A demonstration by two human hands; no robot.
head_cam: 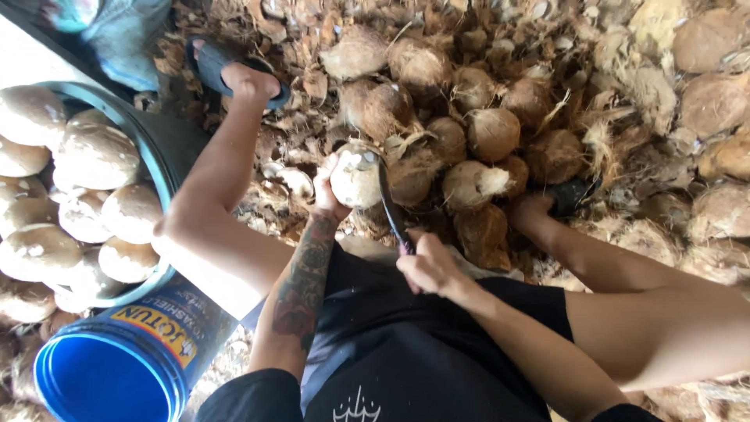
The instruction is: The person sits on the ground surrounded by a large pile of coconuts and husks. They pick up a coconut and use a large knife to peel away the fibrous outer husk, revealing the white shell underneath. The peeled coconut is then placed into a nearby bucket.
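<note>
My left hand (pixel 326 195) grips a pale, mostly peeled coconut (pixel 355 178) held out in front of my lap. A curved dark knife (pixel 389 205) is in my right hand (pixel 428 266), and its blade arcs up against the right side and top of the coconut. My left forearm is tattooed. I sit with both knees spread, a sandalled left foot (pixel 238 76) at upper left and my right foot (pixel 539 205) beside the heap.
A heap of brown husked coconuts (pixel 469 133) and husk scraps lies ahead. A dark tub (pixel 156 164) at left holds several peeled pale coconuts. A blue bucket (pixel 117 367) lies on its side at lower left.
</note>
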